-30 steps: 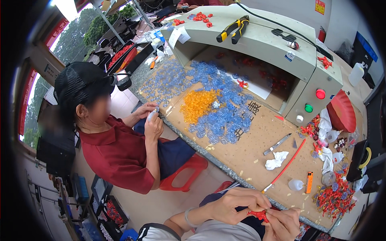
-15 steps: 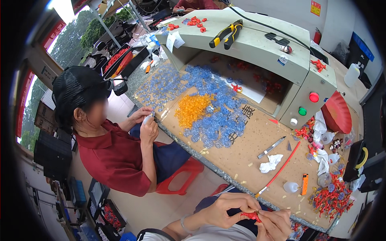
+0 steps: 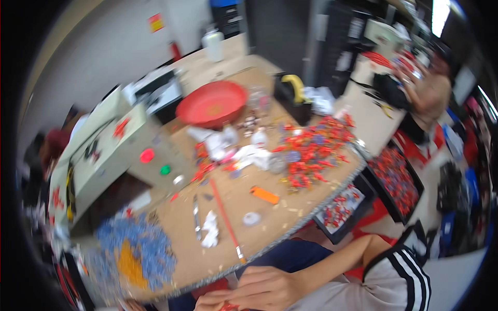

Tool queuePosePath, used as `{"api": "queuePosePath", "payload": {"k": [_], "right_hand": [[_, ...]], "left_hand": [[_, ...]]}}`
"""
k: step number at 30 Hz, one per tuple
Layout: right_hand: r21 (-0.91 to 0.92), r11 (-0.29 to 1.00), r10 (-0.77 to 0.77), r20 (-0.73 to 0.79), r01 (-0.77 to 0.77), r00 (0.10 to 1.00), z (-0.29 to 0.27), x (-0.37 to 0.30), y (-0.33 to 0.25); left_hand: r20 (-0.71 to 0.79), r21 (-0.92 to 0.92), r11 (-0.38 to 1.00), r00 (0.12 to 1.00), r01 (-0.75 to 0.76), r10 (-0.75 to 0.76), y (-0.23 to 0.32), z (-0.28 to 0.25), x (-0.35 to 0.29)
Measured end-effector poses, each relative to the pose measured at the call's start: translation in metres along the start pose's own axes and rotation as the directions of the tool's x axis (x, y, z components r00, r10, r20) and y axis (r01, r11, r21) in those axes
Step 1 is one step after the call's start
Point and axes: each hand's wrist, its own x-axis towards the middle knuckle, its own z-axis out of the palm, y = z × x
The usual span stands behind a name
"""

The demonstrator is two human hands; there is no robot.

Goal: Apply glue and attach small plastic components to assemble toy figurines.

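At the lower edge, my right hand (image 3: 267,286) and my left hand (image 3: 211,299) are close together, fingers bent and pinched around a small glossy red plastic piece (image 3: 229,307). Most of that piece is covered by fingers or cut off by the picture's edge. My left hand is also partly cut off. Just beyond my hands lies a brush with a long red handle (image 3: 224,222). Past it are a crumpled white tissue (image 3: 210,231), a craft knife (image 3: 196,217), a small translucent cup (image 3: 251,218) and an orange oblong object (image 3: 264,195).
A heap of red pieces (image 3: 316,150) lies near the table's right end, with black trays (image 3: 334,232) below. Blue pieces (image 3: 150,243) and orange pieces (image 3: 129,267) lie left, before a grey machine (image 3: 111,155). A red bowl (image 3: 212,103) stands behind. Another person (image 3: 428,93) works far right.
The view has swung right and blurs. The neighbouring worker has mostly left the picture; trays and another worker appear at right. My hands still hold the red piece, now lower in the picture.
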Motion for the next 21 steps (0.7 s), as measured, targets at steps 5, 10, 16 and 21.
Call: {"api": "queuePosePath", "payload": {"k": [5,10,16,21], "right_hand": [[0.031,0.998,-0.049,-0.075,0.052,0.996,-0.003,-0.006,-0.007],[0.068,0.995,-0.06,-0.123,0.069,0.991,-0.003,-0.006,-0.011],[0.08,0.994,-0.062,-0.152,0.075,0.986,0.0,-0.008,-0.009],[0.062,0.996,-0.06,-0.145,0.07,0.988,-0.001,-0.01,-0.01]], "left_hand": [[-0.088,0.032,0.998,0.995,0.058,-0.055,-0.008,-0.006,-0.017],[-0.101,0.038,0.997,0.993,0.067,-0.063,-0.005,-0.002,-0.012],[-0.108,0.041,0.996,0.992,0.077,-0.072,-0.005,0.002,-0.009],[-0.121,0.023,0.998,0.991,0.066,-0.063,-0.006,0.001,-0.006]]}}
